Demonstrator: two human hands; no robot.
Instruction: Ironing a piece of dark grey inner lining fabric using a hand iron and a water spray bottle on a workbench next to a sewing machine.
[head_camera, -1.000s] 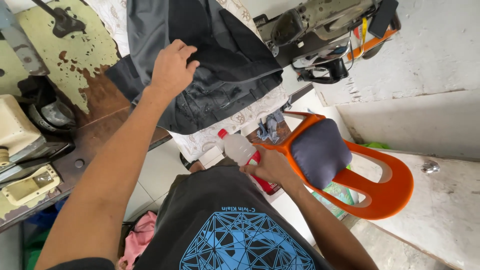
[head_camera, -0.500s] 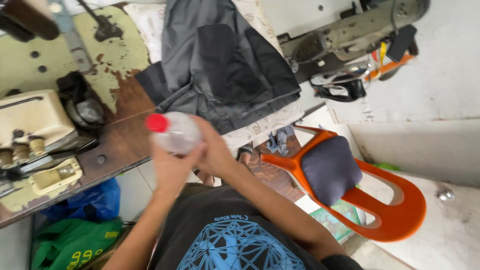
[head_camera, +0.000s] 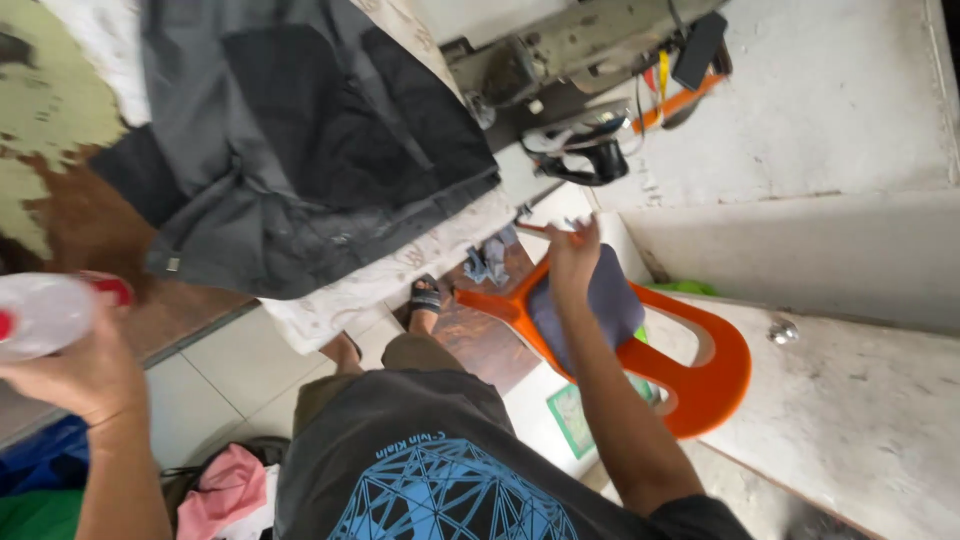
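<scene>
worktable (head_camera: 60, 150) with dark garment (head_camera: 300, 150) – left hand (head_camera: 85, 375) grips bottle (head_camera: 45, 312), right hand (head_camera: 572, 258) on orange chair (head_camera: 700, 375)

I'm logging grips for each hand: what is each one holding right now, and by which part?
The left hand grips a clear plastic bottle around its body, below the red cap. The right hand rests on the front edge of the orange chair; a full grip cannot be told.

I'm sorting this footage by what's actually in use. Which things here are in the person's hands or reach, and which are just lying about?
In hand:
- clear plastic bottle, held in the left hand
- orange chair, its front edge under the right hand

Lying about:
- dark grey garment on the worn table
- sewing machine
- pink cloth on the floor
</scene>
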